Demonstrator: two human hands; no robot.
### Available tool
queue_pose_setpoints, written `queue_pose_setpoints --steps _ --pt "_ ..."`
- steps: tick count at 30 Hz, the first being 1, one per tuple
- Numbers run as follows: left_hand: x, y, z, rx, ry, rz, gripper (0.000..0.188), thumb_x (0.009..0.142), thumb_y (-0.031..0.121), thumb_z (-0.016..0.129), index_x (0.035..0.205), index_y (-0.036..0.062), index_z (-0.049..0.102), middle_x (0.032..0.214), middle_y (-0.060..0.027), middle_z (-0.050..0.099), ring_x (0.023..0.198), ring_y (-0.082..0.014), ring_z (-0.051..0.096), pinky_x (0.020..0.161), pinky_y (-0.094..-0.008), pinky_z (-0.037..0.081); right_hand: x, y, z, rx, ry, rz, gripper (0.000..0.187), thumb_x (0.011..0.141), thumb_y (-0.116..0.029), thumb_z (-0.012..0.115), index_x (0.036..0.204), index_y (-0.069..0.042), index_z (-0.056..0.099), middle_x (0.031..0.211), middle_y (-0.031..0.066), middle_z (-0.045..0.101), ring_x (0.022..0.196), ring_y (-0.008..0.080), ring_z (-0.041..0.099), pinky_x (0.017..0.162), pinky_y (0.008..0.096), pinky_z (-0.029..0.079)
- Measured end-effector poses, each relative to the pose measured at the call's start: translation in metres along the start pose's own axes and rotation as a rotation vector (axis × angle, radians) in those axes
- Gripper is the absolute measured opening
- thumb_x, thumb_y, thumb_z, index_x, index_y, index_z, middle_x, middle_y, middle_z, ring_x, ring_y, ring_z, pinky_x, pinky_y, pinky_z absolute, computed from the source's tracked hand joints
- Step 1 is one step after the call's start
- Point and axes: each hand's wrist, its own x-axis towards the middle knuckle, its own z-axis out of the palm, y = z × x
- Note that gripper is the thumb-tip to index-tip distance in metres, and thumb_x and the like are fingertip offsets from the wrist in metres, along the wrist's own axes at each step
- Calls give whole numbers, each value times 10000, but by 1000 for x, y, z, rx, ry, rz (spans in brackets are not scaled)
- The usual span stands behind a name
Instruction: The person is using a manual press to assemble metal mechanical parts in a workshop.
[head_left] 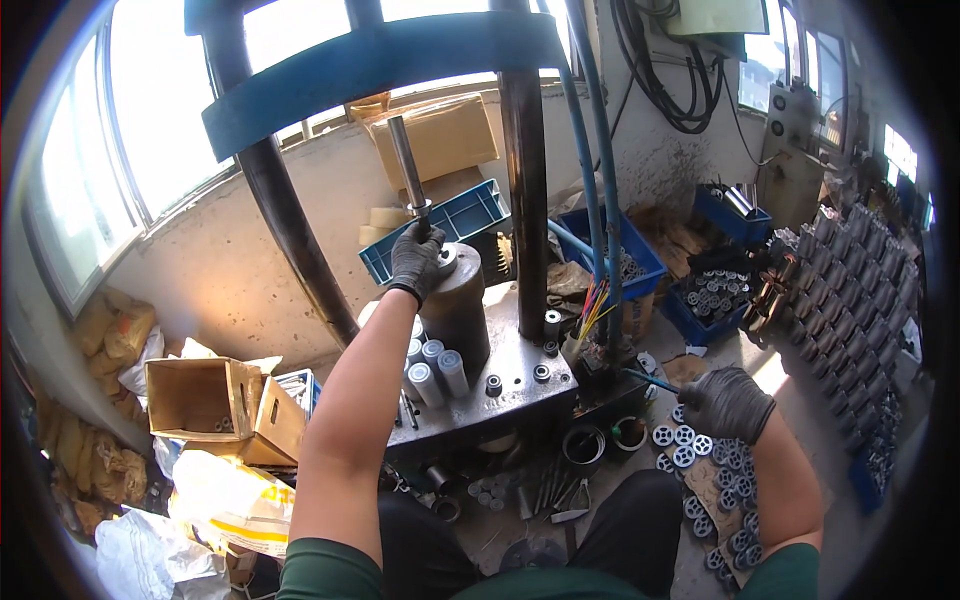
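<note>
My left hand (416, 264), in a dark grey glove, is closed around the dark lower end of an upright steel rod (405, 160) with a collar. It sits over the top of a thick dark metal cylinder (456, 315), beside a metal ring (448, 258) lying there. The cylinder stands on the steel bed (505, 345) of a blue press. Off to the right, my gloved right hand (728, 403) is wrapped around the end of a thin blue lever (650, 381). Several grey cylindrical parts (453, 372) stand on the bed near my left forearm.
Dark press columns (522, 200) rise on both sides beneath a blue crossbeam (390, 70). Spoked metal discs (684, 436) cover cardboard at the right, near a tall stack of metal tubes (840, 290). Blue bins (600, 245) stand behind; an opened cardboard box (200, 400) is at left.
</note>
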Motion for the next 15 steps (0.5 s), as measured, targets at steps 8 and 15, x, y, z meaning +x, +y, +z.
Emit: queue_pose_setpoints --steps 8,15 --pt "-8 7 1 -36 11 -2 206 929 161 783 1074 27 726 923 -77 766 810 -170 690 797 -324 549 -1 -9 -8 72 -212 63 348 822 -274 642 1101 -105 763 848 180 724 837 380 716 782 504 567" --pt "-22 29 3 -40 29 -89 283 908 219 819 1085 21 719 921 -92 765 807 -194 712 803 -356 565 -32 -16 27 140 -351 80 273 858 -303 624 994 -115 768 854 193 728 825 396 717 782 514 574"
